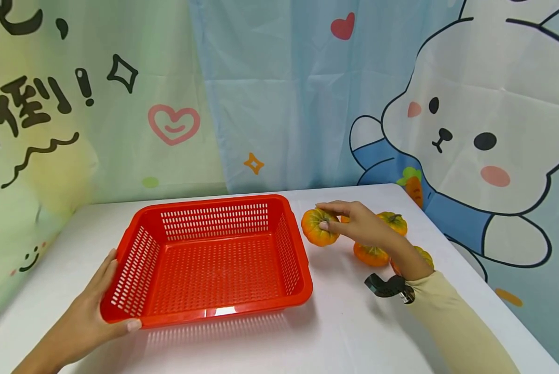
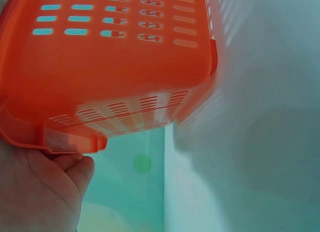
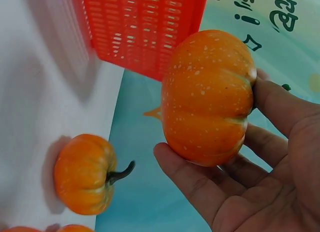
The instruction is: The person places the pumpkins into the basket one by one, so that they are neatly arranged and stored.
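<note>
Orange pumpkin [image 1: 318, 232] sits in the grip of the right hand [image 1: 365, 224], thumb and fingers set on it from either side, just outside the right rim of the red basket [image 1: 214, 270], with a narrow gap to that rim in the head view. The left hand [image 1: 85, 311] holds the basket's near left corner, thumb on the front rim and fingers along the side. The basket's far rim lies near the back edge of the white table [image 1: 354, 337], close to the curtain [image 1: 270, 114], while bare tabletop spreads in front of the basket and along the right edge of the table. Other pumpkins [image 1: 372, 255] crowd under and beside the right forearm, which partly hides them from the head camera. The right wrist view shows the held pumpkin raised off the table, its pale-flecked skin facing outward, and a loose pumpkin [image 3: 84, 174] with a curved dark stem [image 3: 121, 174] resting apart from it. The left wrist view shows the slotted outer wall of the basket and fingers [image 2: 82, 171] tucked under its rim, which the head view hides.
</note>
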A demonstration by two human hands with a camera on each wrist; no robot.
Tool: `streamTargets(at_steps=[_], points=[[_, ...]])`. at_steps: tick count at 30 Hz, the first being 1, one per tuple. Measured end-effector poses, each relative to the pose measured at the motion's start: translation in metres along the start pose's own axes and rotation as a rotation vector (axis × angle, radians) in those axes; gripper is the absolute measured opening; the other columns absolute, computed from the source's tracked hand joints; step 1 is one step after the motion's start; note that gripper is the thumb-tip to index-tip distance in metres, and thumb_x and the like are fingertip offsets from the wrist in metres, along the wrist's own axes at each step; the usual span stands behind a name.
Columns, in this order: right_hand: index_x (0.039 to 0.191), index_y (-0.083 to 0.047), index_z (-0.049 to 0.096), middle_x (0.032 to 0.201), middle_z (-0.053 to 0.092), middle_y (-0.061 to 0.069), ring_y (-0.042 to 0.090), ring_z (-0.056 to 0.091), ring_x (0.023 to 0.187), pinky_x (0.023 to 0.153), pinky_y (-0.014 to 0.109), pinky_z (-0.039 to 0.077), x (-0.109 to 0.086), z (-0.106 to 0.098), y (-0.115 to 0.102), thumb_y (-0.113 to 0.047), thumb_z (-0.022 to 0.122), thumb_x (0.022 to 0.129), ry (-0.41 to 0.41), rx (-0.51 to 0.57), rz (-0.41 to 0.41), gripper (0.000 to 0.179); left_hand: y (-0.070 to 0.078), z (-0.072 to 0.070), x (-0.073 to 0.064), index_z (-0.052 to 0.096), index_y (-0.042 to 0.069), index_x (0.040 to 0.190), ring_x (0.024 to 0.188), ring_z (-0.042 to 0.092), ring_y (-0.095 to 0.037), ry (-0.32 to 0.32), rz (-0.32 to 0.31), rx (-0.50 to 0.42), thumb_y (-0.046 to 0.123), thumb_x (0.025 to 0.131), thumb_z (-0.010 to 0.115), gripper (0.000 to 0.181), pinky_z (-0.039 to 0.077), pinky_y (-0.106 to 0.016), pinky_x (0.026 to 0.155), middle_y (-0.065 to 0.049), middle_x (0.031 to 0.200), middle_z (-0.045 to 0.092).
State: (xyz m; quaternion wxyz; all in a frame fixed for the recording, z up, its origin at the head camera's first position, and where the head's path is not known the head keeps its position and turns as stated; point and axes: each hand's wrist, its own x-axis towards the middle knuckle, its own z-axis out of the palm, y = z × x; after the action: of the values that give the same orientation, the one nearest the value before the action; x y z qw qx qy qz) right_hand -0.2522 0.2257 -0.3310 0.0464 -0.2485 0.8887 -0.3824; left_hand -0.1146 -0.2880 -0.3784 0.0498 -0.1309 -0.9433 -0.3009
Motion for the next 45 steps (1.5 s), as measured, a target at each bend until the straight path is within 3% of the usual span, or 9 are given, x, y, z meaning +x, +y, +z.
streamTargets(at_steps=[4, 5, 8, 11, 13, 14, 18, 28, 45], points=[[0.14, -0.012, 0.054, 0.131, 0.059, 0.007, 0.027, 0.05, 0.121, 0.097, 0.048, 0.044, 0.005, 0.001, -0.007, -0.034, 0.067, 0.092, 0.001, -0.004, -0.018, 0.054, 0.001, 0.0, 0.0, 0.0, 0.009, 0.156, 0.137, 0.021, -0.043, 0.003, 0.006, -0.004, 0.032, 0.071, 0.085, 0.122, 0.04, -0.055, 0.091, 0.006, 0.162, -0.007], [0.14, -0.012, 0.054, 0.132, 0.059, 0.007, 0.027, 0.05, 0.121, 0.097, 0.048, 0.044, 0.006, 0.001, -0.009, -0.034, 0.067, 0.092, 0.0, 0.0, -0.021, 0.055, 0.001, 0.0, 0.0, 0.0, 0.009, 0.156, 0.137, 0.021, -0.043, 0.003, 0.007, -0.009, 0.032, 0.071, 0.085, 0.122, 0.039, -0.054, 0.093, 0.006, 0.162, -0.007], [0.14, -0.013, 0.054, 0.133, 0.058, 0.006, 0.026, 0.05, 0.122, 0.096, 0.046, 0.046, 0.011, 0.001, -0.017, -0.035, 0.068, 0.091, -0.003, 0.007, -0.023, 0.056, 0.0, 0.0, -0.001, 0.001, 0.009, 0.156, 0.138, 0.021, -0.042, 0.008, 0.005, 0.002, 0.032, 0.072, 0.084, 0.121, 0.036, -0.037, 0.097, 0.006, 0.162, -0.006], [0.14, -0.013, 0.054, 0.134, 0.057, 0.006, 0.026, 0.05, 0.123, 0.094, 0.042, 0.048, 0.015, 0.001, -0.025, -0.035, 0.068, 0.091, -0.005, 0.005, -0.029, 0.056, 0.0, 0.0, 0.0, 0.001, 0.008, 0.156, 0.138, 0.02, -0.042, 0.01, 0.015, -0.008, 0.03, 0.072, 0.084, 0.12, 0.034, -0.034, 0.1, 0.003, 0.163, -0.005], [0.141, -0.013, 0.054, 0.134, 0.057, 0.005, 0.025, 0.049, 0.123, 0.092, 0.04, 0.049, 0.019, 0.001, -0.03, -0.034, 0.068, 0.091, -0.014, 0.011, -0.037, 0.056, -0.001, 0.001, 0.0, 0.003, 0.006, 0.156, 0.142, 0.016, -0.03, 0.025, 0.035, -0.014, 0.028, 0.071, 0.085, 0.12, 0.03, -0.027, 0.103, 0.002, 0.163, -0.004], [0.141, -0.013, 0.054, 0.133, 0.057, 0.005, 0.024, 0.049, 0.122, 0.092, 0.039, 0.049, 0.021, 0.002, -0.033, -0.034, 0.068, 0.091, -0.019, 0.011, -0.045, 0.055, -0.003, 0.002, -0.001, 0.004, 0.006, 0.156, 0.143, 0.014, -0.021, 0.033, 0.041, -0.01, 0.028, 0.07, 0.085, 0.12, 0.026, -0.016, 0.099, 0.003, 0.163, -0.003], [0.14, -0.014, 0.054, 0.129, 0.058, 0.003, 0.023, 0.048, 0.121, 0.09, 0.037, 0.05, 0.032, 0.007, -0.046, -0.033, 0.069, 0.091, -0.054, 0.037, -0.056, 0.055, -0.005, 0.003, -0.004, 0.005, 0.005, 0.156, 0.135, 0.004, 0.011, 0.059, 0.058, -0.01, 0.026, 0.07, 0.085, 0.119, 0.015, 0.0, 0.087, 0.004, 0.162, -0.002], [0.138, -0.006, 0.056, 0.119, 0.064, 0.004, 0.023, 0.052, 0.117, 0.088, 0.035, 0.049, 0.059, 0.02, -0.071, -0.022, 0.068, 0.093, -0.119, -0.024, -0.172, 0.05, -0.003, 0.002, -0.002, 0.005, 0.007, 0.156, 0.139, 0.008, 0.001, 0.05, 0.04, -0.03, 0.027, 0.071, 0.085, 0.118, 0.016, -0.002, 0.088, 0.007, 0.162, -0.002], [0.135, -0.014, 0.06, 0.114, 0.066, -0.005, 0.012, 0.058, 0.101, 0.081, 0.028, 0.048, 0.098, 0.053, -0.107, -0.031, 0.07, 0.09, -0.203, -0.002, -0.237, 0.049, -0.004, 0.004, -0.003, 0.004, 0.009, 0.156, 0.138, 0.006, 0.006, 0.052, 0.033, -0.023, 0.027, 0.071, 0.084, 0.118, 0.016, -0.004, 0.088, 0.009, 0.162, -0.003]])
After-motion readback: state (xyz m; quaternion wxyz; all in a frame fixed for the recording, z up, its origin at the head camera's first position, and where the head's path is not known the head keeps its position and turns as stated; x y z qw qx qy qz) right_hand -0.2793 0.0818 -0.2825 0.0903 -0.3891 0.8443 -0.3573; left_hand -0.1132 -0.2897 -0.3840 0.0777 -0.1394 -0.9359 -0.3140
